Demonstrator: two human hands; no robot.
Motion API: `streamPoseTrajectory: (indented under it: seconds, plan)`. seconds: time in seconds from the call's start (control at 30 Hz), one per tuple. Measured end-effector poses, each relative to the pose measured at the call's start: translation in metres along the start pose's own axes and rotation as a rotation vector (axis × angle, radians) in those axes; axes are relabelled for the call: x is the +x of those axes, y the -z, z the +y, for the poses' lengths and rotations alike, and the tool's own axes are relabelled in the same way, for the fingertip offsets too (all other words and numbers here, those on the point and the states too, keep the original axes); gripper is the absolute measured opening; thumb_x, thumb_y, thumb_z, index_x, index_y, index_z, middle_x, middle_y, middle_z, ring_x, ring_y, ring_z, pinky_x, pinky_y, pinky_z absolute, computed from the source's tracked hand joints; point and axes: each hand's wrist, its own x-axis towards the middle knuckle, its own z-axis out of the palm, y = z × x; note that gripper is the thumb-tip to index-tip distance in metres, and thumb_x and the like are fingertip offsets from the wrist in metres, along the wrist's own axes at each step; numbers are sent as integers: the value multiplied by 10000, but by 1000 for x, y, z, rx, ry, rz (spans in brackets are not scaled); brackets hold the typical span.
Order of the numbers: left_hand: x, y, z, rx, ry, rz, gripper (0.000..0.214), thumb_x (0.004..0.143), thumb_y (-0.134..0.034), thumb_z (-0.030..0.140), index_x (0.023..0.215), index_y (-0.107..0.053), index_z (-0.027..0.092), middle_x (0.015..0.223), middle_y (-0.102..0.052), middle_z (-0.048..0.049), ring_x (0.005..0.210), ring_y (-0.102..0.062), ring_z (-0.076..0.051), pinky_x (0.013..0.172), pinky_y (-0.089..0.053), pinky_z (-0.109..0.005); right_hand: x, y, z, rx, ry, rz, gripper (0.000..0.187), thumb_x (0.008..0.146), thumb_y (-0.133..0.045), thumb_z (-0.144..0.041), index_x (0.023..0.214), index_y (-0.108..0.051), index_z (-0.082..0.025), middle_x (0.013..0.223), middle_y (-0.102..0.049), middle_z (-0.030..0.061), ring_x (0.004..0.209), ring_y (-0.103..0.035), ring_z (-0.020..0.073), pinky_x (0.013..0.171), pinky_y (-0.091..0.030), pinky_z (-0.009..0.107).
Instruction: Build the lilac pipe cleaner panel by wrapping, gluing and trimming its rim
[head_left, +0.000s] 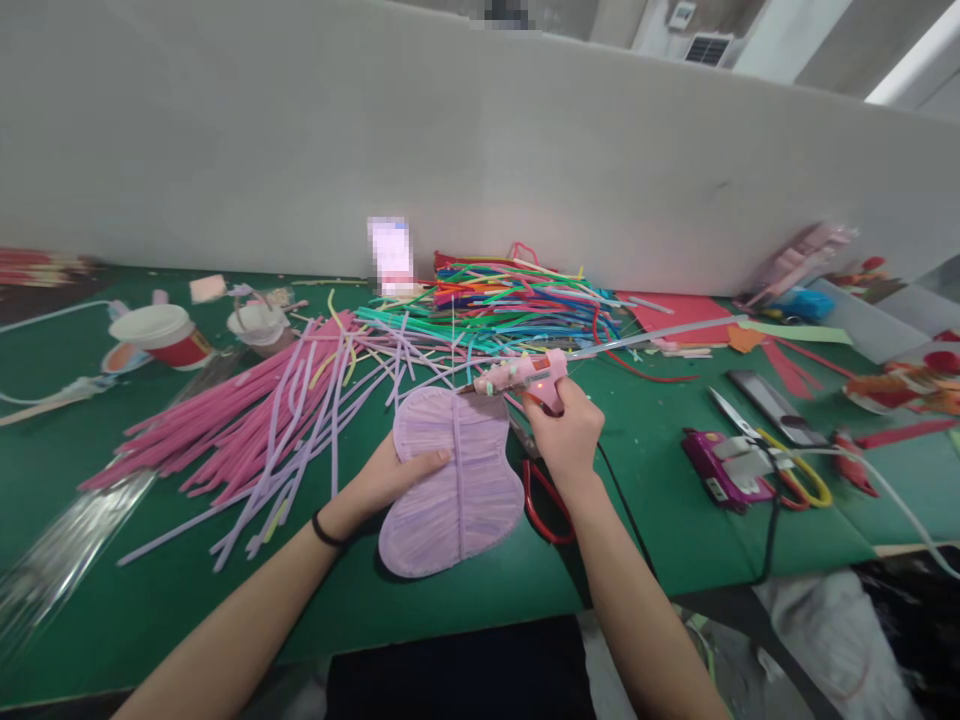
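My left hand point(401, 470) grips the left side of a lilac butterfly-shaped piece point(487, 490), its thumb on the front and the other fingers hidden behind. A raised lilac strip point(459, 480) runs down the piece's middle. In my right hand point(566, 430) is a pink hot glue gun point(525, 373), with a long clear glue stick point(660, 332) out of its back. The gun's nozzle is at the top edge of the piece, close to the strip; whether it touches, I cannot tell. Red-handled scissors point(546, 505) lie partly under my right hand.
Pink pipe cleaners point(217, 420) and loose lilac ones point(300, 450) lie at left, multicoloured ones point(510, 305) behind. A paper cup point(169, 335) stands far left. At right are a purple power strip point(720, 470), yellow-handled scissors point(806, 475) and a black cable point(626, 510). A lit phone point(391, 255) leans on the partition.
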Motion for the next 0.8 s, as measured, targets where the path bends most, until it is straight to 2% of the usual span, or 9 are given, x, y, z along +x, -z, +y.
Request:
streamPoseTrajectory:
  seconds: [0.37,0.8]
  plan:
    - [0,0,3,17,-2,3,791,722,-773,562,1394,-546,211,1362,-646,-154,1249,-610,-377,1052,-504,-504,2,2,4,-14,-44,4,274,831,-653,-372,655,-511,-218,576,-508,-44,512,-406,120,542,-330,251]
    - [-1,3,2,25,31,47,853,671,-816,564,1394,-547,201,1304,-678,-166,1234,-618,-393,1043,-506,-510,6,6,4,-24,-56,13,173,817,-652,-350,731,-624,-203,631,-604,-2,549,-485,141,570,-378,253]
